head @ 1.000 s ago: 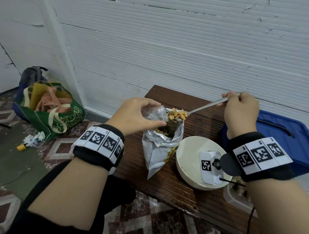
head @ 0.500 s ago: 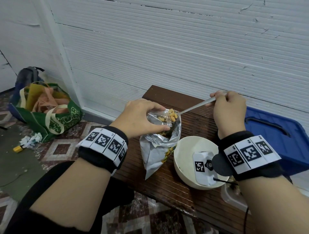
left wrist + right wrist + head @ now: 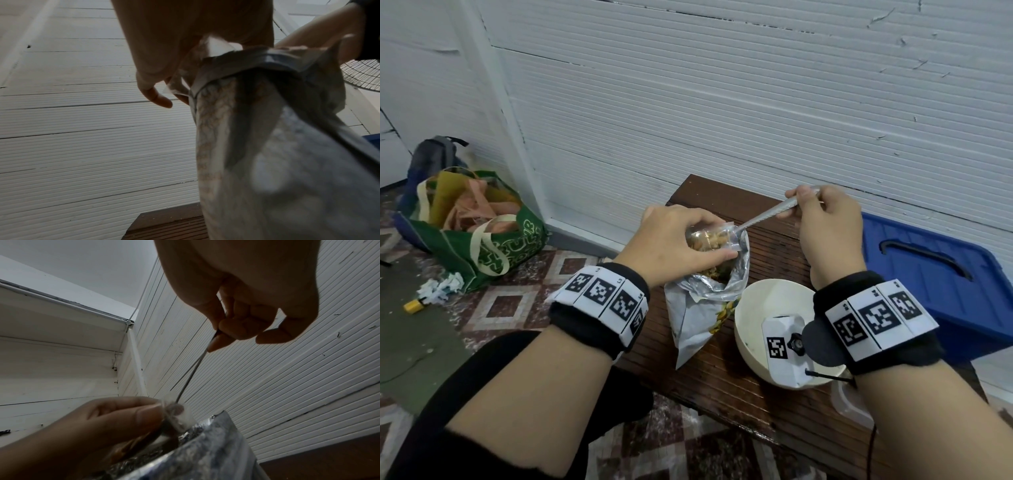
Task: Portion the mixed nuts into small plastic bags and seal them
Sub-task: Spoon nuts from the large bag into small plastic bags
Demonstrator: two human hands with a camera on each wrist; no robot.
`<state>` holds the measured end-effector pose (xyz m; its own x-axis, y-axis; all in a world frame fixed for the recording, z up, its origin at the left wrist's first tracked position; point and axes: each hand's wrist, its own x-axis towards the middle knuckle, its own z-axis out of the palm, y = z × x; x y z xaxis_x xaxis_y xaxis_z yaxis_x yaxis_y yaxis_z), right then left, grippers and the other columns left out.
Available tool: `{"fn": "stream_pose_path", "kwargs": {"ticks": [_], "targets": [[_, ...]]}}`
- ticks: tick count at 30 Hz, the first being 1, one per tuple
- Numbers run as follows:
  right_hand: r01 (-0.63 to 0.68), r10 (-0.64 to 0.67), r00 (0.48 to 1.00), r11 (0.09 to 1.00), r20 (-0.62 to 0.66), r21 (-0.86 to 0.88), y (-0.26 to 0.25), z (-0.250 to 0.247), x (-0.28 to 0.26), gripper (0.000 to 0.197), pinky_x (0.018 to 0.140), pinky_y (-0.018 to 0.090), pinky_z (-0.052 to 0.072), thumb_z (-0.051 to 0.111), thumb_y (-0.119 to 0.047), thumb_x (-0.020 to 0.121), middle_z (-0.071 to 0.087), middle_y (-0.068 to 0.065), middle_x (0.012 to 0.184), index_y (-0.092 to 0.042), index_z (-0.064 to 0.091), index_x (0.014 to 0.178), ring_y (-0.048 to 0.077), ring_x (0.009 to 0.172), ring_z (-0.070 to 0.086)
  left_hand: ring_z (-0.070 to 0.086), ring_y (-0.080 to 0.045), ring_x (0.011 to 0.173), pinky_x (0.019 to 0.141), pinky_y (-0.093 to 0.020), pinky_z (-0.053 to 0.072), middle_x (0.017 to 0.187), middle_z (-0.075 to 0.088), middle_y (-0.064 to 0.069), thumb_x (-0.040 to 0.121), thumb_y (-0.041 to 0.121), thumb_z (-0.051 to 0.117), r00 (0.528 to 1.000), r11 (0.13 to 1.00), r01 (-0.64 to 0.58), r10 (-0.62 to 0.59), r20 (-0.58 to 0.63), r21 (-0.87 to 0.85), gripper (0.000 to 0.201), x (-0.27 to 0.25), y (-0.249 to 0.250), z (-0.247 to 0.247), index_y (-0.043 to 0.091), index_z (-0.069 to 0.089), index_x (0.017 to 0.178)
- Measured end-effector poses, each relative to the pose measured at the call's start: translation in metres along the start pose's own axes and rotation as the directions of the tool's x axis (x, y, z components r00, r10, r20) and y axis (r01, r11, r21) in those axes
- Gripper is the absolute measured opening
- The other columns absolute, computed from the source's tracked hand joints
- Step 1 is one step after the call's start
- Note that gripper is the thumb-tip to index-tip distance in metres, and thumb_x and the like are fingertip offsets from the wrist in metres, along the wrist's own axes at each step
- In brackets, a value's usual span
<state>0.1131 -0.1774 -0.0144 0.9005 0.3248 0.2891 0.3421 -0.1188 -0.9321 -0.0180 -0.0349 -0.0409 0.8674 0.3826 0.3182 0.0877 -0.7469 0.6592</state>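
Left hand (image 3: 671, 245): pinches small clear bag (image 3: 714, 236) open at frame centre, above foil pouch (image 3: 702, 308), catching spills.
Right hand (image 3: 825, 219): fingers closed on spoon (image 3: 767, 216), tipping nuts (image 3: 709, 240) in.

My left hand (image 3: 671, 246) hovers over the mouth of the silver foil nut pouch (image 3: 702, 318), back turned up, fingers curled and thumb pressed along the near side, pinching a small clear plastic bag (image 3: 714, 238) open just above that pouch. My left forearm runs down and away from the pouch, a black wristband with white coded squares wrapped round the wrist. My right hand (image 3: 825, 222) sits beyond and right of the pouch, raised higher, fingers folded into a loose fist with thumb and forefinger pinching the end of a slim metal spoon (image 3: 767, 217) that slants down into the clear bag. Its wrist wears the same band.
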Motion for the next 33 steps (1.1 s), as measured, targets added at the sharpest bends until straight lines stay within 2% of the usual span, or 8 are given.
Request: {"fn": "stream_pose_path", "kwargs": {"ticks": [5,10,14,18,23,25,28,33], "targets": [[0.108,-0.111,0.99,0.993,0.088,0.038,-0.003,0.0,-0.004,0.024,0.077,0.039,0.044,0.045,-0.021,0.1,0.067,-0.014,0.061,-0.025,0.061,0.082,0.019,0.078,0.064,0.062,0.007,0.079,0.073,-0.009,0.048,0.086,0.067,0.021,0.071,0.047,0.077,0.996,0.994,-0.036,0.026,-0.089,-0.106,0.032,-0.002,0.0,-0.001,0.031,0.066,0.097],[0.179,-0.186,0.979,0.98,0.079,0.089,-0.011,-0.006,-0.008,0.024,0.061,0.026,0.039,0.045,-0.021,0.101,0.065,-0.008,0.065,-0.025,0.06,0.083,0.01,0.058,0.048,0.059,0.015,0.078,0.071,-0.002,0.043,0.088,0.067,0.02,0.072,0.043,0.077,0.988,0.994,-0.058,0.045,-0.146,-0.09,0.037,-0.002,-0.002,-0.005,0.026,0.068,0.103],[0.261,-0.27,0.962,0.955,0.043,0.14,-0.02,-0.01,-0.014,0.02,0.055,0.018,0.038,0.046,-0.019,0.101,0.064,-0.007,0.071,-0.019,0.061,0.088,0.007,0.056,0.043,0.059,0.014,0.078,0.069,-0.002,0.043,0.086,0.065,0.023,0.07,0.049,0.075,0.991,0.996,-0.04,0.028,-0.131,-0.085,0.038,-0.002,-0.001,-0.005,0.028,0.068,0.101],[0.304,-0.311,0.95,0.941,0.023,0.15,-0.023,-0.013,-0.015,0.018,0.055,0.019,0.037,0.046,-0.019,0.101,0.063,-0.001,0.073,-0.014,0.062,0.094,0.01,0.058,0.042,0.057,0.014,0.08,0.072,-0.002,0.042,0.086,0.064,0.023,0.068,0.042,0.082,0.993,0.997,-0.024,0.014,-0.117,-0.08,0.043,-0.002,-0.002,-0.006,0.028,0.067,0.107],[0.34,-0.342,0.94,0.926,-0.014,0.164,-0.026,-0.016,-0.016,0.019,0.052,0.023,0.035,0.046,-0.02,0.101,0.062,0.011,0.074,-0.021,0.062,0.09,0.02,0.058,0.042,0.053,0.021,0.08,0.074,0.0,0.041,0.087,0.058,0.028,0.067,0.037,0.083,0.994,0.996,-0.008,-0.001,-0.109,-0.087,0.049,-0.001,-0.003,-0.011,0.031,0.061,0.11],[0.347,-0.341,0.938,0.921,-0.062,0.176,-0.027,-0.017,-0.016,0.02,0.052,0.022,0.035,0.046,-0.019,0.101,0.063,0.002,0.072,-0.022,0.061,0.089,0.019,0.058,0.042,0.055,0.02,0.08,0.076,0.0,0.041,0.086,0.058,0.028,0.067,0.037,0.083,0.992,0.995,0.002,-0.014,-0.122,-0.097,0.048,-0.001,-0.004,-0.013,0.032,0.061,0.108],[0.34,-0.312,0.936,0.92,-0.165,0.193,-0.024,-0.02,-0.013,0.02,0.054,0.02,0.037,0.045,-0.021,0.101,0.064,-0.011,0.067,-0.023,0.06,0.087,0.013,0.058,0.046,0.06,0.008,0.083,0.079,-0.009,0.049,0.089,0.064,0.022,0.068,0.036,0.083,0.991,0.993,0.038,-0.052,-0.123,-0.116,0.046,-0.001,-0.006,-0.018,0.031,0.062,0.108],[0.286,-0.239,0.929,0.948,-0.282,0.139,-0.013,-0.023,-0.009,0.022,0.068,0.029,0.042,0.043,-0.025,0.1,0.065,0.004,0.082,-0.028,0.057,0.082,0.008,0.066,0.054,0.065,-0.002,0.088,0.086,-0.023,0.053,0.095,0.069,0.013,0.065,0.035,0.085,0.989,0.983,0.086,-0.104,-0.107,-0.161,0.045,-0.002,-0.009,-0.025,0.037,0.06,0.102]]}}
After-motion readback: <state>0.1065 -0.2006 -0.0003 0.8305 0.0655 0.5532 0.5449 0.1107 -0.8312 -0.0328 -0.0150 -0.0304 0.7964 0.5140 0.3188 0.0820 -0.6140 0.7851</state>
